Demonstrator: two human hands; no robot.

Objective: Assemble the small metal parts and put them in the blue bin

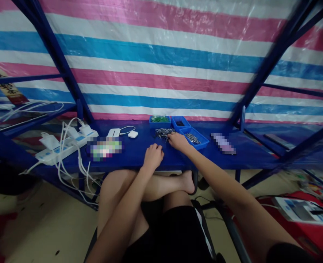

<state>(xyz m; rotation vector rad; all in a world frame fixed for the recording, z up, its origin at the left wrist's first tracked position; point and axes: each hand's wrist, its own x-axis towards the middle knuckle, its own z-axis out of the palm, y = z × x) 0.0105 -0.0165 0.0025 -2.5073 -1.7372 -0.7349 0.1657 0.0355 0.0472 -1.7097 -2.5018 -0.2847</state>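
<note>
On the blue table, a loose pile of small thin metal pieces, silver and dark, looks like screws or nails. My right hand reaches to the pile's right edge, fingers bent together over it; what is between the fingertips is too small to make out. Just right of that hand, a blue tray holds similar silver pieces. Behind it stands a smaller blue tray with dark contents. My left hand rests near the table's front edge with curled fingers, a small dark spot at their tips; anything held there is hidden.
Another blue tray at the back holds green pieces. To the left lie a white earbud case, a phone and a power strip with tangled cables. A second phone lies right. Blue metal posts frame the table.
</note>
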